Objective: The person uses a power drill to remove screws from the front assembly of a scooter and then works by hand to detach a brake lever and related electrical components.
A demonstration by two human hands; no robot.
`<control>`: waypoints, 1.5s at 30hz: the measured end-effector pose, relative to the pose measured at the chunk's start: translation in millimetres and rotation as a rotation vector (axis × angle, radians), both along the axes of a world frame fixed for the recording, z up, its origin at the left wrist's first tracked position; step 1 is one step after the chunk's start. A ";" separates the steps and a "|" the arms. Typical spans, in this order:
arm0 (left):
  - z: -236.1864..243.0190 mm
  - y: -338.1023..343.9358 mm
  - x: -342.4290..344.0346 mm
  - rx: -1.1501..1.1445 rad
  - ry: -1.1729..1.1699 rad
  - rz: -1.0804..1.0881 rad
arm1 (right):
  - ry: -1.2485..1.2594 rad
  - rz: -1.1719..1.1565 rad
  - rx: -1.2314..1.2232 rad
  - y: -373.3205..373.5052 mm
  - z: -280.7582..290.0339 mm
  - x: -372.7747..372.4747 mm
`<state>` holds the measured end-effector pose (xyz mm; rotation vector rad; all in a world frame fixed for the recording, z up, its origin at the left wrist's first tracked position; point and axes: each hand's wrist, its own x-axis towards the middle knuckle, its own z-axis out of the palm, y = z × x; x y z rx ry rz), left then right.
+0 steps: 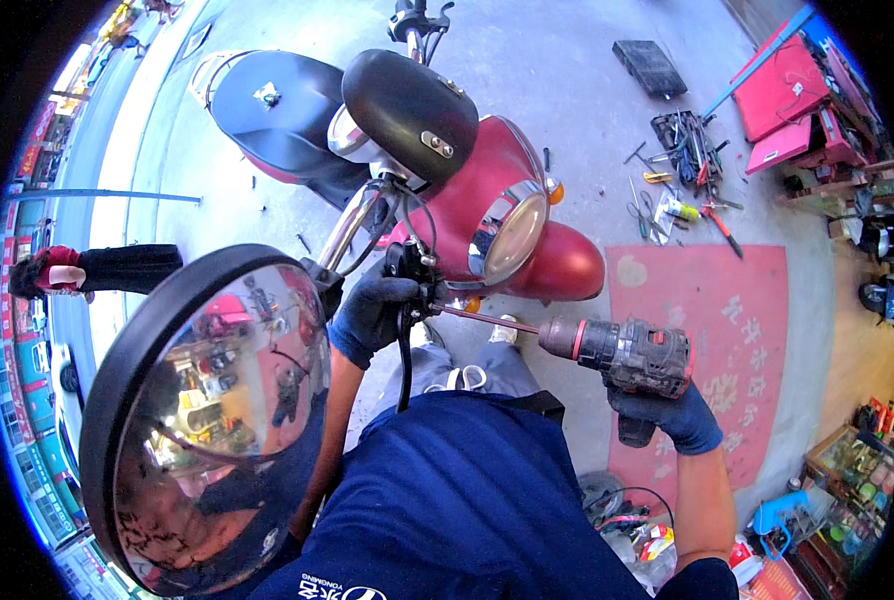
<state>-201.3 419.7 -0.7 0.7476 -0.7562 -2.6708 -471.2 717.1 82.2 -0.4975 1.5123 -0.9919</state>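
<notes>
A black-and-red cordless drill [647, 355] is held by its handle in the closed, dark-blue-gloved right hand [679, 418], above the left edge of a red rectangular mat [697, 285]. Its long, slim metal bit [497, 322] is pointed at a black handlebar control mount [404, 260], which is touched by the narrowly curled, gloved left hand [372, 312]; whether it is fully gripped cannot be told.

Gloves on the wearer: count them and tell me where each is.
2: one on the left hand, by the curved black lever; one on the right hand, holding the drill.
</notes>
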 end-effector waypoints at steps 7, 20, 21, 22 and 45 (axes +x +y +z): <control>12.5 4.1 -3.5 -0.017 -0.002 0.011 | 0.168 0.126 -0.176 0.2 -11.0 -6.5; 7.9 6.0 -1.8 -0.005 -0.050 0.065 | 0.074 0.086 -0.081 5.7 -23.8 -5.7; 7.8 5.8 -0.7 -0.020 -0.052 0.065 | 0.008 0.059 -0.066 5.5 -23.8 -5.8; 6.5 5.8 -0.2 -0.029 -0.055 0.067 | 0.024 0.066 -0.081 5.1 -24.4 -5.8; 19.1 9.2 4.0 -0.019 -0.056 0.139 | 0.130 0.185 -0.166 -7.1 -26.8 -17.6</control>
